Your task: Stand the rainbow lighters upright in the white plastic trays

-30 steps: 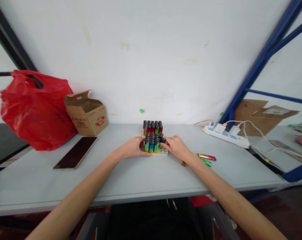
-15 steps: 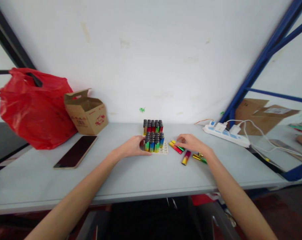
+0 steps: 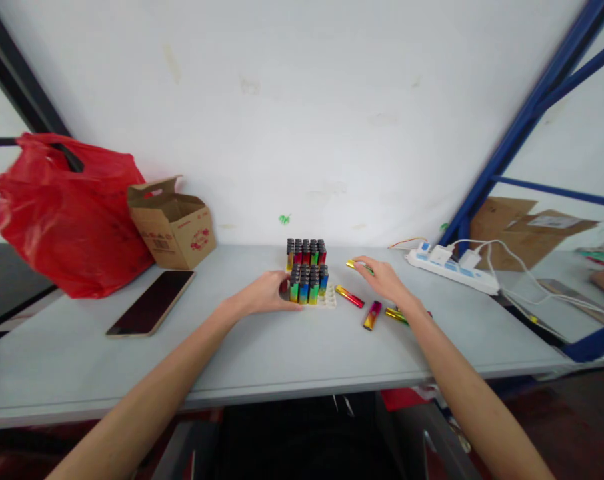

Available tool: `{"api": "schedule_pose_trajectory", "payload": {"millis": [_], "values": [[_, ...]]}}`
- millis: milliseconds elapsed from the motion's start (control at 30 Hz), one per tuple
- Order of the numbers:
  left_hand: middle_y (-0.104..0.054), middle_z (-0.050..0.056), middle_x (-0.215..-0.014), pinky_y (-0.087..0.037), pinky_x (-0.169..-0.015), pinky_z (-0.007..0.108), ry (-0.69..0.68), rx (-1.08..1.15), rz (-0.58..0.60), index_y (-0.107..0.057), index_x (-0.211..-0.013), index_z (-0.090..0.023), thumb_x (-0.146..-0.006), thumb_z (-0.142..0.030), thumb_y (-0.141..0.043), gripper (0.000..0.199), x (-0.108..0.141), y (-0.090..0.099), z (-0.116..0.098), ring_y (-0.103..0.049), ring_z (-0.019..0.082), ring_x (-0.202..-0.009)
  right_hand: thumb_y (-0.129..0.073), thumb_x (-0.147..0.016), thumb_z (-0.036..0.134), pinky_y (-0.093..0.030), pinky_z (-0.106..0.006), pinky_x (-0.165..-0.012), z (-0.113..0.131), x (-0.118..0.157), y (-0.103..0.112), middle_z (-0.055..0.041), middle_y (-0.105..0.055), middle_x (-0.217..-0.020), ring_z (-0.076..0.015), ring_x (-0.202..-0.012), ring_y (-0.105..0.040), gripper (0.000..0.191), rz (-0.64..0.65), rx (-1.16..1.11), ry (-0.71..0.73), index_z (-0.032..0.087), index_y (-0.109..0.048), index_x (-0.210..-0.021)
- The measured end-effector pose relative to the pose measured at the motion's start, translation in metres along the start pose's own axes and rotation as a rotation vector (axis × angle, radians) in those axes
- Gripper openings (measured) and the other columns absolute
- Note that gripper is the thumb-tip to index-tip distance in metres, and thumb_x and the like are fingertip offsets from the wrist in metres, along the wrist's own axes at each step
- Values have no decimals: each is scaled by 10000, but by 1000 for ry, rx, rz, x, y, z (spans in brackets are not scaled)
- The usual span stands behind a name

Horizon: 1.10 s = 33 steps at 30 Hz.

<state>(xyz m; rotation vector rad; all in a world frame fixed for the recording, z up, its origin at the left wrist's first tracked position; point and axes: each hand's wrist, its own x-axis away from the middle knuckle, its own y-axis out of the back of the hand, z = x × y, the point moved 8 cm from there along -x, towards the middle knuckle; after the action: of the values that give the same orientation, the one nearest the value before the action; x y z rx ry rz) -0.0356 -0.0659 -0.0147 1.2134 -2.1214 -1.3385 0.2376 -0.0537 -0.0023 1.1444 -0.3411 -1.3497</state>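
Observation:
Upright lighters with black tops fill most of a white tray with holes; bare holes show at its right end. My left hand curls round the tray's left end, thumb in front and fingers behind. A yellow and green lighter is pinched in my right hand, raised above the table right of the tray. Below that hand lie a red and yellow lighter, a purple and yellow lighter and a gold and green lighter, the last partly hidden by my wrist.
Behind the tray stands another block of upright lighters. On the left are a phone, an open cardboard box and a red plastic bag. A white power strip with cables lies at the right, by a blue metal frame.
My right hand has picked up the yellow and green lighter from beside the red one and lifted it up and away. My left hand has stayed at the tray.

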Motion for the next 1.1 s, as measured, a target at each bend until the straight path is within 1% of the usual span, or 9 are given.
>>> {"api": "schedule_pose_trajectory", "payload": {"millis": [67,233,300,433,533,600,667,833,1100], "values": [[-705,27,-842,-462,-629,300,-10,31,8,-656,-936,-198,-689,-671,-809,555,1,0,-1,-634,213,-715,-524,-1013,475,-500,-346,-835,2,-1,7,-79,-790,-1041,-244,-888,-702,360,-68,-74,-16,229,-740,-1165],[-707,7,-846,-466,-633,287,-51,98,67,-682,-959,-191,-676,-656,-830,564,3,-1,-8,-622,199,-725,-708,-835,669,-419,-297,-592,-7,-2,6,-13,-651,-686,-170,-606,-532,481,-159,-346,-195,190,-707,-874],[-711,8,-862,-477,-646,290,-50,107,79,-676,-958,-186,-678,-657,-831,569,4,-1,-10,-628,202,-740,-666,-841,735,-429,-292,-595,-3,-3,-3,-4,-598,-673,-159,-620,-520,548,-134,-505,-206,190,-657,-792],[-713,12,-876,-479,-650,296,-43,106,81,-668,-964,-185,-674,-651,-837,574,5,0,-10,-634,209,-750,-601,-885,769,-511,-296,-683,19,-2,-26,-11,-625,-799,-155,-716,-587,561,24,-835,-168,210,-586,-845],[-705,16,-867,-473,-645,299,-36,91,82,-665,-954,-182,-672,-657,-834,578,4,-1,-9,-632,212,-748,-648,-877,742,-451,-246,-556,33,1,-41,60,-503,-687,-103,-561,-468,523,132,-984,-182,238,-509,-870],[-698,17,-859,-472,-642,299,-31,87,85,-658,-945,-182,-676,-662,-829,576,4,-2,-8,-629,209,-739,-660,-861,752,-307,-212,-450,33,4,-46,102,-349,-613,-78,-478,-299,551,144,-981,-237,247,-444,-819],[-692,17,-852,-467,-635,298,-27,77,82,-649,-934,-183,-674,-670,-826,580,4,-2,-7,-626,206,-730,-615,-865,788,-223,-218,-427,33,5,-46,102,-286,-590,-76,-473,-232,596,118,-890,-266,245,-396,-750],[-691,19,-853,-460,-634,293,-28,52,68,-650,-931,-183,-666,-679,-828,590,3,-2,-6,-625,203,-730,-530,-904,784,-258,-256,-485,41,7,-33,60,-302,-541,-99,-524,-284,656,-3,-584,-136,235,-336,-603],[-697,10,-843,-444,-618,287,-37,56,55,-658,-928,-189,-668,-642,-845,556,4,-1,-8,-611,194,-705,-495,-937,665,-262,-271,-498,40,7,-38,42,-357,-551,-118,-539,-320,558,-70,-487,-102,246,-350,-597]]}}
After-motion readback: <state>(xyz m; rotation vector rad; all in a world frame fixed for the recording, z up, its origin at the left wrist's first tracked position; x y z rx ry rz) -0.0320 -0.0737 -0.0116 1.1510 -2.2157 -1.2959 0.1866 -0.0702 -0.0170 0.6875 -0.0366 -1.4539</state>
